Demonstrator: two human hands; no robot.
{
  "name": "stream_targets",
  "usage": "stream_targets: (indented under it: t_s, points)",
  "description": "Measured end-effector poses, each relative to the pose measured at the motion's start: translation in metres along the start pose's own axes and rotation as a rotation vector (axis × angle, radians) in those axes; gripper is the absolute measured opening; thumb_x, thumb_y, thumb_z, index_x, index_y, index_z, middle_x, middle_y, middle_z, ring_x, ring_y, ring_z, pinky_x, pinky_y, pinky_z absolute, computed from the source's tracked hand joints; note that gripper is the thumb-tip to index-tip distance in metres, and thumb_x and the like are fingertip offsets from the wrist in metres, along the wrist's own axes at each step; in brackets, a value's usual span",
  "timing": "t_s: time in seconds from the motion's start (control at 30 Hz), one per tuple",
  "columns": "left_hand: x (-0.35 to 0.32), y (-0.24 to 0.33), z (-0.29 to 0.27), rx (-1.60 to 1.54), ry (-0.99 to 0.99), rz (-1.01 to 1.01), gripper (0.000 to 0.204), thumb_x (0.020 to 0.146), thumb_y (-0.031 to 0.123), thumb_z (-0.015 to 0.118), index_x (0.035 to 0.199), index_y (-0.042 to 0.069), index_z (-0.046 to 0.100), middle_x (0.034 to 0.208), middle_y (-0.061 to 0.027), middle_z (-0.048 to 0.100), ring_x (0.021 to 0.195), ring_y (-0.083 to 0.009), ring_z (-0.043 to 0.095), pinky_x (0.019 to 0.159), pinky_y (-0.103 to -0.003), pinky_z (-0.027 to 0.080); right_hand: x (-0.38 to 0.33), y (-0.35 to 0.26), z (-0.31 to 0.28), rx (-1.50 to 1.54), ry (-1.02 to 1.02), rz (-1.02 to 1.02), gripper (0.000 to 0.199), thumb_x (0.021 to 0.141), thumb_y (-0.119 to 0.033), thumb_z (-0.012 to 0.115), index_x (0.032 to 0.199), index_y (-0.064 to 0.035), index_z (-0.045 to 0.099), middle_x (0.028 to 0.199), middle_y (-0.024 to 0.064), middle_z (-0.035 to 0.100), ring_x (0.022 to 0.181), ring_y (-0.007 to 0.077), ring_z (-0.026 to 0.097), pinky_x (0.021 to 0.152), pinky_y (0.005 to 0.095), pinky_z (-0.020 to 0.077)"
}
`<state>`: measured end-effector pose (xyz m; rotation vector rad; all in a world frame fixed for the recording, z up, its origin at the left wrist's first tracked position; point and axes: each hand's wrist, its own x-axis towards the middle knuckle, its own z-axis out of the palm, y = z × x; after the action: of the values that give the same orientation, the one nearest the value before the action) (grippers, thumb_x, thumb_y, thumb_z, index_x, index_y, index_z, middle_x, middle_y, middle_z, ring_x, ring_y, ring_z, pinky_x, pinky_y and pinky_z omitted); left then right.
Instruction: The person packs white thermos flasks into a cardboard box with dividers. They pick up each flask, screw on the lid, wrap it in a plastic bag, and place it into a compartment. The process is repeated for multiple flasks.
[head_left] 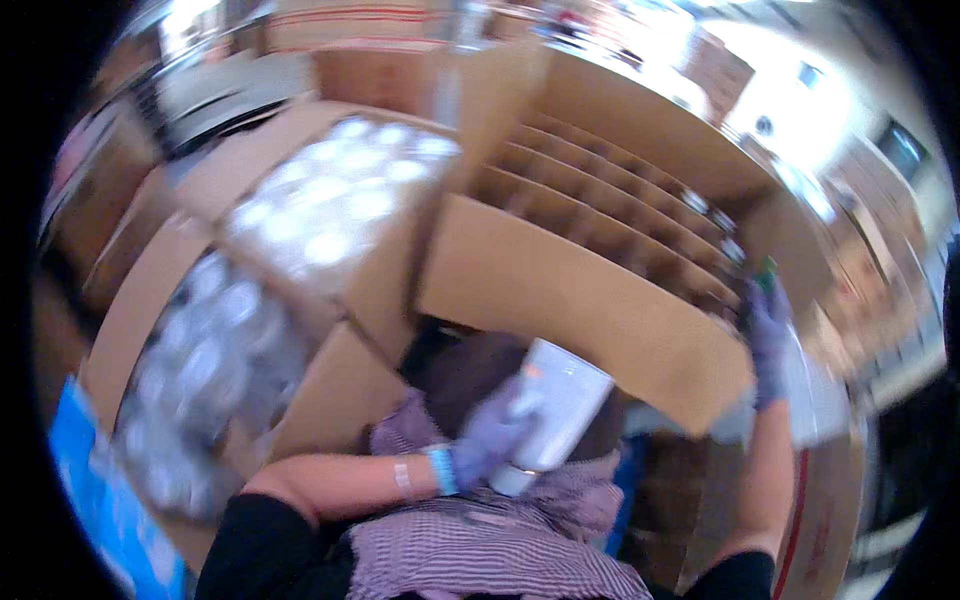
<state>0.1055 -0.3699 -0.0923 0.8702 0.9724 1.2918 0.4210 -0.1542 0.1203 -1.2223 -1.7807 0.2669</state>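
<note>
My left hand (492, 430), in a purple glove, is closed round a white squeeze tube (565, 400) in front of my body. The tube tilts, its wide flat end up and its capped end down. My right hand (766, 335), also gloved, reaches to the right end of a large open carton (590, 290) with cardboard dividers (570, 190). Beside its fingertips shows a small green spot (767, 270); blur hides whether the fingers hold it. A few white-topped items (708, 212) stand in cells near that hand.
Left of the divided carton, an open carton (385, 255) holds several shiny, clear-wrapped round items (340, 195). Nearer on the left, another carton (135, 330) contains clear plastic pieces (205, 370). A blue sheet (105, 500) lies at the lower left. More cartons (375, 75) stand behind.
</note>
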Motion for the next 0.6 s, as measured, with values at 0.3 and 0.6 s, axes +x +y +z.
stream_targets:
  t_s: [0.3, 0.6]
  points:
    - [-0.055, 0.158, -0.12, 1.295, 0.166, 0.473, 0.066, 0.078, 0.036, 0.079, 0.131, 0.003, 0.058, 0.128, -0.0206, 0.058, 0.118, -0.0374, 0.057, 0.105, -0.046, 0.046, 0.01, 0.168, -0.022, -0.85, -0.324, -0.011, 0.037, 0.098, -0.028, 0.058, 0.118, 0.0017, 0.065, 0.105, 0.0258, 0.068, 0.101, 0.043, 0.064, 0.09, 0.0483, 0.0508]
    - [-0.198, 0.197, -0.371, 2.03, 0.954, -0.658, 0.064, 0.08, 0.054, 0.071, 0.117, 0.002, 0.069, 0.113, -0.0201, 0.068, 0.104, -0.0333, 0.066, 0.092, -0.046, 0.052, -0.038, 0.064, 0.012, -0.527, -0.126, -0.014, 0.045, 0.096, -0.019, 0.064, 0.136, 0.0013, 0.055, 0.129, 0.0217, 0.055, 0.116, 0.0377, 0.058, 0.101, 0.044, 0.0473]
